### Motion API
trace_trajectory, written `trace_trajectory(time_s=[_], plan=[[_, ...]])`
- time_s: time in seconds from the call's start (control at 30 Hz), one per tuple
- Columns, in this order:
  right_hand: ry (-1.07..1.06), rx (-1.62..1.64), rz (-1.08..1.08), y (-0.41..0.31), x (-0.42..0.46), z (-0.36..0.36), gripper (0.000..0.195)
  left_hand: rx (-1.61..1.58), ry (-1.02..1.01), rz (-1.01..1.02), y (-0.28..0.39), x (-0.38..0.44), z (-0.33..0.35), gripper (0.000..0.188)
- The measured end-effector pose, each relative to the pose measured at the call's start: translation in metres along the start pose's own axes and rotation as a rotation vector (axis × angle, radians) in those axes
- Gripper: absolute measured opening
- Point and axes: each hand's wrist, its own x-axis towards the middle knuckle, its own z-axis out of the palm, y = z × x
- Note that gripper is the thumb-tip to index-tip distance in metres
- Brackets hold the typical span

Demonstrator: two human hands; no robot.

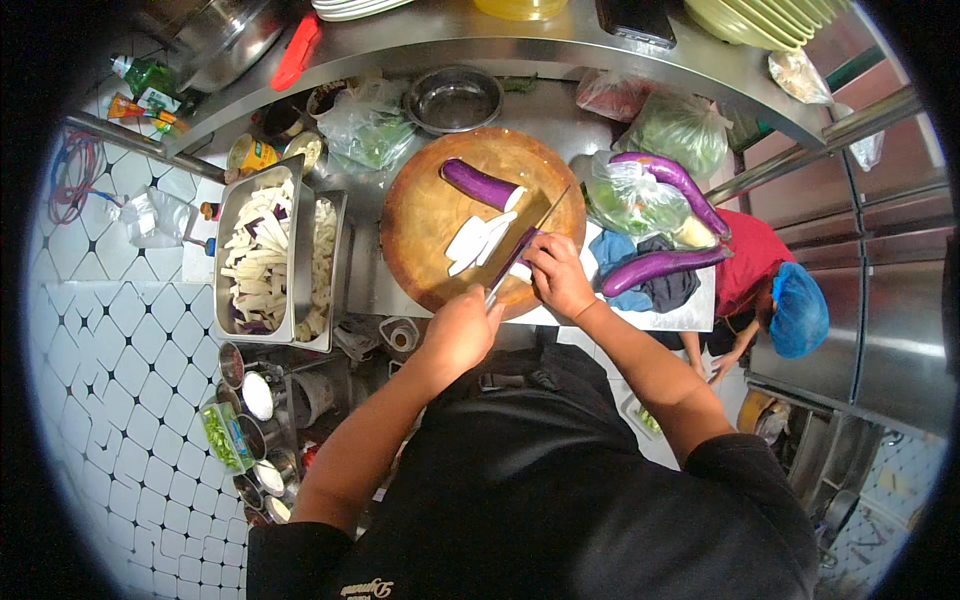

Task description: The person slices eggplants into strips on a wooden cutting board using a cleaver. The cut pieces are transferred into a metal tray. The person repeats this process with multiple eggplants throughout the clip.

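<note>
My left hand (461,334) grips the handle of a kitchen knife (541,214). Its blade points away from me, over a round wooden chopping board (416,217). My right hand (559,274) rests on the board's right side, its bent fingers on a purple eggplant piece (529,238) against the blade; the hand and knife partly hide that piece. White eggplant slices (478,241) lie overlapped left of the blade. Farther back on the board is a longer purple eggplant section (480,184), its pale cut end towards the right.
Left of the board, a steel pan (259,262) holds cut eggplant strips, beside a second pan (324,262). Whole eggplants (664,270) and plastic bags lie right. A metal bowl (454,99) stands behind, below a steel shelf (450,41). A person in red (750,259) bends at the right.
</note>
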Motion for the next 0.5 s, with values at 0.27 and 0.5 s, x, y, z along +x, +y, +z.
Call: trace_trajectory(time_s=[0.27,0.5], plan=[[0.013,-0.005,-0.002,-0.001,-0.004,0.002,0.026,0.026,-0.051,-0.041,0.002,-0.019,-0.009,0.034],[0.020,-0.011,0.019,0.002,-0.002,0.000,0.025,0.018,-0.059,-0.011,0.003,-0.004,-0.009,0.035]])
